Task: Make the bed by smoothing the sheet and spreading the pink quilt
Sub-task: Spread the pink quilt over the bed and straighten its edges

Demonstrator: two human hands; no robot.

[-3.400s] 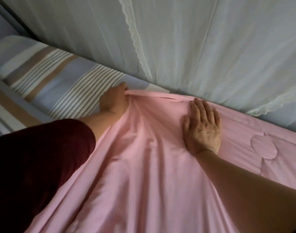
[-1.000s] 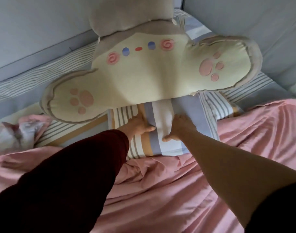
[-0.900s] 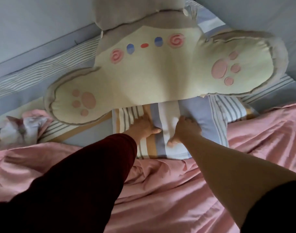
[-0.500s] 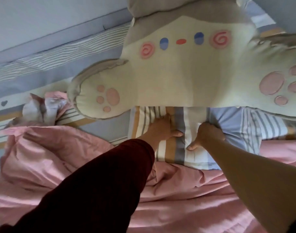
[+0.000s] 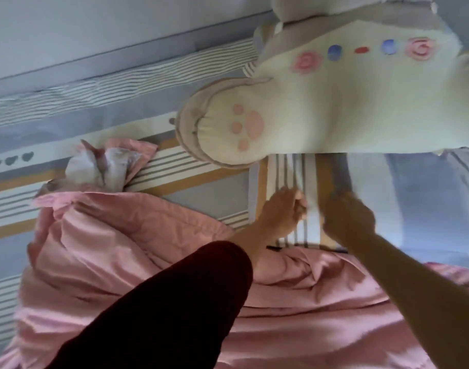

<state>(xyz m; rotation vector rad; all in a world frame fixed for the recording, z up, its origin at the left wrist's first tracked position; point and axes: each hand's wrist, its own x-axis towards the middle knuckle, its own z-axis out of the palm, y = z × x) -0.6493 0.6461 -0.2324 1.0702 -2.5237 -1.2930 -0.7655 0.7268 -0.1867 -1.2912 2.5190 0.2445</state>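
Observation:
The pink quilt (image 5: 116, 251) lies bunched and wrinkled across the near half of the bed, its left corner heaped up. Beyond it the striped sheet (image 5: 201, 194) shows. A striped pillow (image 5: 371, 198) lies at the head, partly under a big cream plush cushion (image 5: 342, 107) with pink paw prints. My left hand (image 5: 284, 213) and my right hand (image 5: 347, 218) sit side by side on the pillow, fingers curled into its cover. Both hands are blurred. My left arm wears a dark red sleeve.
A crumpled white and pink cloth (image 5: 102, 167) lies on the sheet beside the quilt's left corner. A grey-blue wall (image 5: 94, 20) runs along the far edge of the bed.
The view has swung left, bringing the quilt's heaped left corner and the crumpled cloth further in. Both hands stayed on the pillow and drew slightly back from the plush cushion's edge.

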